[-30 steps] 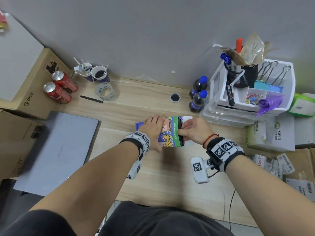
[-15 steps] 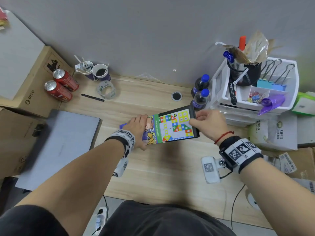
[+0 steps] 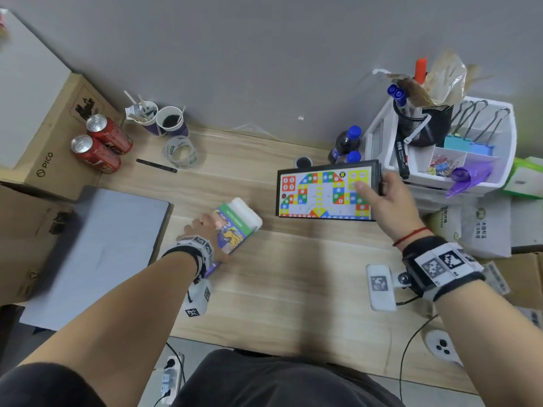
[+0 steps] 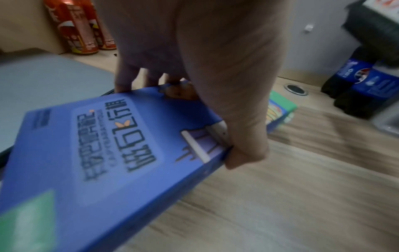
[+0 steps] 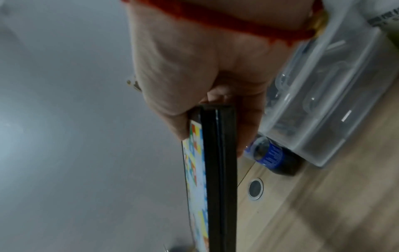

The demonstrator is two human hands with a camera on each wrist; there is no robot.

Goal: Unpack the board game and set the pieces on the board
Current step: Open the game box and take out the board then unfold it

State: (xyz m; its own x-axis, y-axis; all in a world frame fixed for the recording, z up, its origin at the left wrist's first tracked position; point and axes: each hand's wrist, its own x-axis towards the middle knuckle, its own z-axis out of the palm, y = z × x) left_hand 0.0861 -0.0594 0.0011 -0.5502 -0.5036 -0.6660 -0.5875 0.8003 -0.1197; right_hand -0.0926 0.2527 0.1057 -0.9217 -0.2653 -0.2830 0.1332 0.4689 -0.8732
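While my right hand (image 3: 390, 207) pinches the folded black-edged game board (image 3: 323, 193) by its end, thumb on its coloured face, lifted over the wooden desk (image 3: 293, 274) near the cola bottles (image 3: 346, 142); my left hand (image 3: 202, 227) grips the blue game box (image 4: 103, 153) by its sides beside the grey laptop (image 3: 97, 254).

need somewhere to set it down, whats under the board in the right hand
The board is held above bare desk, with two bottles just behind it. The right hand grips its end; the fingers beneath and the underside are hidden.
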